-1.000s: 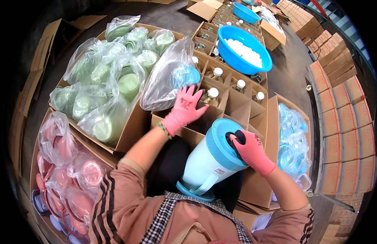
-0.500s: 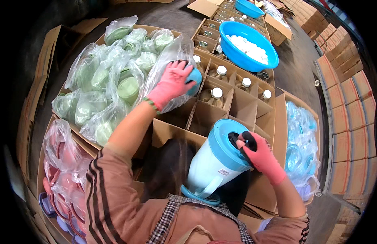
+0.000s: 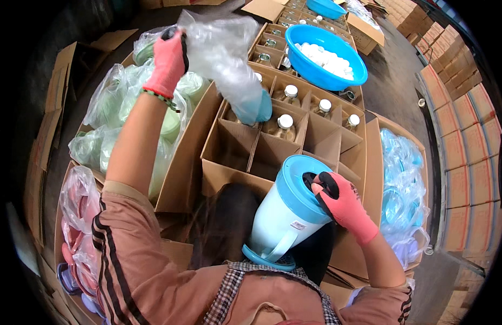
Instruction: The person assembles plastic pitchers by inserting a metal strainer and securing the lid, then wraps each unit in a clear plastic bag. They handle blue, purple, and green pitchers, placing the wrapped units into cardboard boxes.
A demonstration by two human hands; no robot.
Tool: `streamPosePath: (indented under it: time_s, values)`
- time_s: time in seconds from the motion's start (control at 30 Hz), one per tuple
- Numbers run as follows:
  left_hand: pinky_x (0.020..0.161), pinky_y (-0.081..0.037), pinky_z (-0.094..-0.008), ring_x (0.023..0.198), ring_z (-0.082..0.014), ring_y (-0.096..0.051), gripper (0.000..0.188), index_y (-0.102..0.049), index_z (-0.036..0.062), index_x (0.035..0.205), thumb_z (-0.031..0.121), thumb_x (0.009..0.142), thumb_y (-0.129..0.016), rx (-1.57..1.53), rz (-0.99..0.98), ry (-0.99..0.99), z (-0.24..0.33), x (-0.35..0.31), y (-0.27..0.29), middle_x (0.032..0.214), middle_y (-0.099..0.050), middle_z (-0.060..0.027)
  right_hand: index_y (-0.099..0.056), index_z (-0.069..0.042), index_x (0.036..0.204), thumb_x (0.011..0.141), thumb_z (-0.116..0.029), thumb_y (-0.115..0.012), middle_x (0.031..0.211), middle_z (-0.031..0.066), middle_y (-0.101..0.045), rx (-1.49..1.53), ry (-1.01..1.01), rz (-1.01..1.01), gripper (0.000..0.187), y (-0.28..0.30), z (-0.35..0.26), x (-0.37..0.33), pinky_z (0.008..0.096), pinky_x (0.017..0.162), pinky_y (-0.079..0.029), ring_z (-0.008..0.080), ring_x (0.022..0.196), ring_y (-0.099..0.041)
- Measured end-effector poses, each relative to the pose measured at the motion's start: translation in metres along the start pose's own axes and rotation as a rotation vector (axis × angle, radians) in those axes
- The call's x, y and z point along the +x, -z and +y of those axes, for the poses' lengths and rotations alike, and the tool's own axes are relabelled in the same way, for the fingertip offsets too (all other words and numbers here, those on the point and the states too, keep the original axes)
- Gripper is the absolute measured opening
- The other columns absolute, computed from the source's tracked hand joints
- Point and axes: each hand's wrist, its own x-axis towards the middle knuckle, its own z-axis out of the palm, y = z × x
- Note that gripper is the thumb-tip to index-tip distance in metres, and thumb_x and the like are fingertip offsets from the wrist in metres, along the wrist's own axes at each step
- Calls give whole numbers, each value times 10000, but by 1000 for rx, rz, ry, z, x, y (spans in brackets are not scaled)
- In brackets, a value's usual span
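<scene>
My left hand (image 3: pixel 170 67), in a pink glove with black fingertips, is closed on the end of a clear plastic bag (image 3: pixel 215 51). The bag stretches to the right, and a light blue piece (image 3: pixel 254 110) shows at its lower end, over a divided carton (image 3: pixel 229 142). My right hand (image 3: pixel 345 203), gloved alike, grips the blue lid (image 3: pixel 300 169) of a pitcher at a dark spot in its top. Pale-bodied, with a blue base and a side handle, the pitcher (image 3: pixel 277 216) leans between my legs.
Glass bottles with white caps (image 3: pixel 285 122) stand in some carton cells. Beyond is a blue basin (image 3: pixel 359 76) of white caps. Bagged green plastic ware (image 3: pixel 112 103) lies left, pink ware (image 3: pixel 77 238) nearer, bagged blue ware (image 3: pixel 397 189) right. Stacked cartons (image 3: pixel 462 146) line the far right.
My left hand has moved left and away from me, drawing the bag out lengthwise; it had been at the blue piece. My right hand stays on the pitcher lid.
</scene>
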Motion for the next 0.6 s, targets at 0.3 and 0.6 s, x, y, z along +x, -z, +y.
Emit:
streamPosePath:
  time_s: [0.3, 0.6]
  values:
    - [662, -422, -206, 693, -103, -542, 154, -577, 16, 925, 118, 830, -511, -215, 71, -278, 185, -76, -19, 792, -576, -12, -533, 2, 913, 807, -255, -557, 838, 95, -580, 334, 119, 206, 279, -7, 18, -12, 297, 720, -423, 200, 789, -549]
    - [760, -457, -323, 855, -256, -565, 303, -547, -26, 894, 42, 627, -674, 224, -1144, -435, 114, -285, -43, 903, -576, -154, -541, 45, 1001, 756, -184, -649, 860, 46, -583, 898, 128, 252, 352, 16, -42, -19, 236, 683, -441, 97, 749, -535]
